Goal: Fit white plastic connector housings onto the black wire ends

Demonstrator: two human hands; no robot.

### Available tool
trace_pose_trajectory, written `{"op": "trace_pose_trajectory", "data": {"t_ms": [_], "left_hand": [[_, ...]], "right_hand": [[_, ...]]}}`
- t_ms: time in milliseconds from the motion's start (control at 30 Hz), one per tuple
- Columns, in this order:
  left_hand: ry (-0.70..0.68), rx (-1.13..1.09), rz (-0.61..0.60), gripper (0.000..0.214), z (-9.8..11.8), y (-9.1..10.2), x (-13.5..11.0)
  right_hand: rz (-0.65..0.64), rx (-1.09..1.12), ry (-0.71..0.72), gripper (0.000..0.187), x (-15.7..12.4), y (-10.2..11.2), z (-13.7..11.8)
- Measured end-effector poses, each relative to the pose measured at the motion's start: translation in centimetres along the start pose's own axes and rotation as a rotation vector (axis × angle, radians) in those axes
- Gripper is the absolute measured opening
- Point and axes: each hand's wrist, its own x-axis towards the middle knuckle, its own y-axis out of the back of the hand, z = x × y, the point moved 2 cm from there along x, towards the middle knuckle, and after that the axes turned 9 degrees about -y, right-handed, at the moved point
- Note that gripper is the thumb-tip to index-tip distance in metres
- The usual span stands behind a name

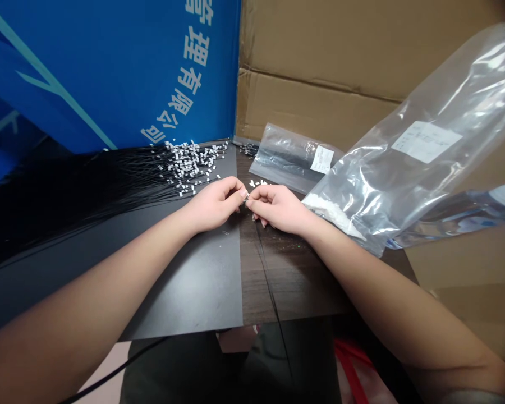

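Note:
My left hand (214, 205) and my right hand (275, 209) meet at their fingertips and pinch a tiny white-and-metal connector (244, 197) between them. The fingers mostly hide it. A large fan of thin black cables (88, 196) spreads across a black sheet (202, 286) to the left, ending in many small white connectors (189, 163). A few loose white pieces (257, 183) lie on the dark wood table (286, 275) just beyond my right hand. One thin black cable (269, 275) runs from near my hands toward the table's front edge.
A clear plastic bag with a white label (425, 146) lies right of my hands, and a smaller labelled bag of black cables (294, 160) lies behind it. Cardboard (315, 50) and a blue printed board (109, 73) stand along the back.

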Motion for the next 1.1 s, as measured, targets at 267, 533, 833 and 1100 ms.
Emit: {"op": "trace_pose_trajectory", "data": {"t_ms": [267, 533, 833, 1100], "left_hand": [[-0.02, 0.046, -0.002, 0.028, 0.01, -0.14, -0.04], [-0.008, 0.1, -0.006, 0.029, 0.14, -0.09, -0.08], [-0.027, 0.118, -0.012, 0.029, 0.08, -0.19, -0.11], [-0.057, 0.143, -0.005, 0.027, 0.2, -0.19, -0.12]], "right_hand": [[0.013, 0.0, 0.003, 0.013, 0.02, 0.04, 0.21], [0.014, -0.018, 0.004, 0.016, -0.03, 0.01, 0.1], [0.024, -0.03, 0.009, 0.018, -0.09, -0.07, 0.06], [0.009, -0.021, 0.021, 0.017, 0.03, -0.05, 0.27]]}}
